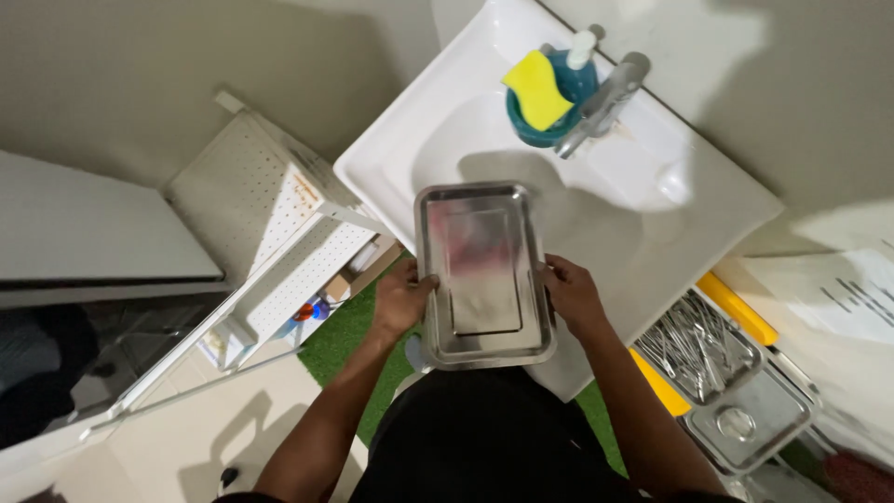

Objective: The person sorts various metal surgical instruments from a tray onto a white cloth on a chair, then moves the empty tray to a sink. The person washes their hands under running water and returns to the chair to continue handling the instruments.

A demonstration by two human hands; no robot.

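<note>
A rectangular stainless steel tray is held level over the front edge of a white washbasin. My left hand grips the tray's left rim. My right hand grips its right rim. The tray's flat bottom shows a dull reddish reflection and holds nothing. A chrome tap stands at the back of the basin, beyond the tray.
A blue bowl with a yellow sponge and a pump bottle sits beside the tap. Right of me are steel trays, one with several metal instruments, one with a lid. A white perforated rack stands at left; green matting is below.
</note>
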